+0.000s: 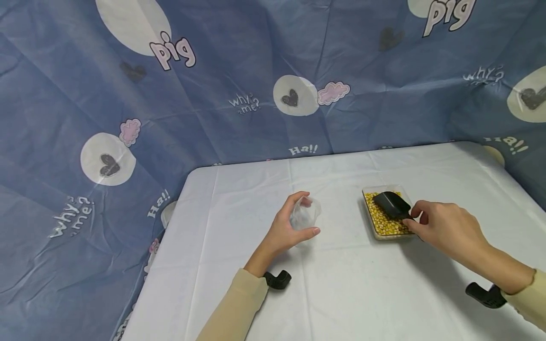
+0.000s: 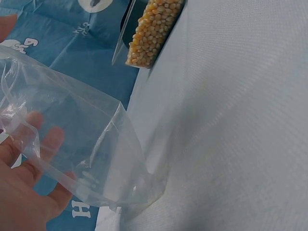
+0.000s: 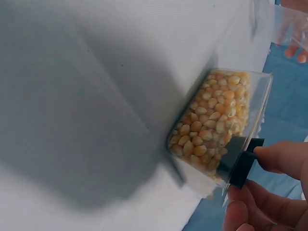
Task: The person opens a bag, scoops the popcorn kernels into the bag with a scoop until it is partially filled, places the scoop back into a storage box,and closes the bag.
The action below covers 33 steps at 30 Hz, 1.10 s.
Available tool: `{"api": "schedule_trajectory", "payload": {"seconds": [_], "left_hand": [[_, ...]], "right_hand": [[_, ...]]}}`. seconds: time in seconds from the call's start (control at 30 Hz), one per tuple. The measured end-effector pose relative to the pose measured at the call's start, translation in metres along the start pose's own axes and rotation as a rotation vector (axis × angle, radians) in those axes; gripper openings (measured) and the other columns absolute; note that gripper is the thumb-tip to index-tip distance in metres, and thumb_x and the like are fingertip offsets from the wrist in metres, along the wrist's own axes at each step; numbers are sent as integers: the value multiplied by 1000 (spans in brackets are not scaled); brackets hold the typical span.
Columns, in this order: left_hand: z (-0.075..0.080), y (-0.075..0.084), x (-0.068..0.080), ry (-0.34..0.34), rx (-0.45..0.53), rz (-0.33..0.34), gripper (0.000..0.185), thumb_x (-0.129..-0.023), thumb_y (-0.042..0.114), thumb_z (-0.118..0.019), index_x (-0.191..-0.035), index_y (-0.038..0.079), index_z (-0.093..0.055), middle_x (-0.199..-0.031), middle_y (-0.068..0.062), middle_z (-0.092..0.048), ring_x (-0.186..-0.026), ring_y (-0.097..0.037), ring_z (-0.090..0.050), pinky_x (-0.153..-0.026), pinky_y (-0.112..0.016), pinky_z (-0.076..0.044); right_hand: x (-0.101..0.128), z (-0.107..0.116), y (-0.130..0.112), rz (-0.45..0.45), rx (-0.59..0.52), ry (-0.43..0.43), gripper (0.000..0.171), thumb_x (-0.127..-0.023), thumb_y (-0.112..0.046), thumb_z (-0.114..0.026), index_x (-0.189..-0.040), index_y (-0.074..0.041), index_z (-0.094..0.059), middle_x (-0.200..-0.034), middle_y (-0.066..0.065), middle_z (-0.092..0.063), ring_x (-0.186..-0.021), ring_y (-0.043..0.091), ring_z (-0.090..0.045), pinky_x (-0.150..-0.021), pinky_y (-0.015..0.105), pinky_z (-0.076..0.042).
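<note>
My left hand (image 1: 282, 233) curls its thumb and fingers round a clear plastic bag (image 1: 305, 215), above the left-middle of the table. In the left wrist view the thin bag (image 2: 91, 139) hangs spread out, with nothing visible inside. To the right, a clear rectangular container (image 1: 393, 237) stands full of yellow corn kernels (image 1: 381, 221). A black scoop (image 1: 391, 204) lies on the kernels, its bowl toward the far left. My right hand (image 1: 452, 229) pinches the scoop's handle at the container's right edge. Through the container wall in the right wrist view, part of the scoop shows among the kernels (image 3: 207, 120).
A white cloth covers the table (image 1: 341, 293). Behind it and along its left side hangs a blue printed curtain (image 1: 239, 61). Each forearm wears a black wrist device, such as the left one (image 1: 278, 280).
</note>
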State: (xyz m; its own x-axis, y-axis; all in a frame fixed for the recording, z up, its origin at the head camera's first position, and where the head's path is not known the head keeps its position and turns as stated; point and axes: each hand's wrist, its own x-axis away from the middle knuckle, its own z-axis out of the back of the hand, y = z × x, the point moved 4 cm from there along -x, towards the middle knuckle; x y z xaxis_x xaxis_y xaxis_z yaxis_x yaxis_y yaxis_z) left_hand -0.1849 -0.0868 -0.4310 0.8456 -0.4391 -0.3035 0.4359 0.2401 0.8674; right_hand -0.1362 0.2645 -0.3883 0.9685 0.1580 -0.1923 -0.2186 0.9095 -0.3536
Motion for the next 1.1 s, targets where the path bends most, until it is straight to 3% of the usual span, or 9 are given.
{"api": "schedule_trajectory", "payload": {"seconds": [0.43,0.73,1.1], "left_hand": [[0,0,0,-8,0,-6,81,-81,36,-82,-149,38,-38,-136,-7,-55,-127,-12,-48,-108,-49,-36],[0,-1,0,-9,-6,-7,83,-81,38,-82,-151,29,-39,-136,-7,-55,-126,-12,-49,-107,-50,-37],[0,-2,0,-15,-19,0,82,-81,34,-83,-150,36,-37,-136,-8,-55,-126,-14,-49,-105,-50,-39]], "right_hand": [[-3,-6,6,-23,2,-38,17,-86,-33,-78,-87,-16,-75,-66,-6,-53,-51,14,-44,-39,33,-32],[-5,0,8,-23,41,-36,12,-86,-32,-77,-82,-22,-73,-72,-6,-57,-57,13,-47,-42,33,-33],[-9,9,13,-24,-26,-152,16,-90,-32,-74,-80,-20,-69,-68,-9,-60,-56,13,-50,-46,33,-37]]}}
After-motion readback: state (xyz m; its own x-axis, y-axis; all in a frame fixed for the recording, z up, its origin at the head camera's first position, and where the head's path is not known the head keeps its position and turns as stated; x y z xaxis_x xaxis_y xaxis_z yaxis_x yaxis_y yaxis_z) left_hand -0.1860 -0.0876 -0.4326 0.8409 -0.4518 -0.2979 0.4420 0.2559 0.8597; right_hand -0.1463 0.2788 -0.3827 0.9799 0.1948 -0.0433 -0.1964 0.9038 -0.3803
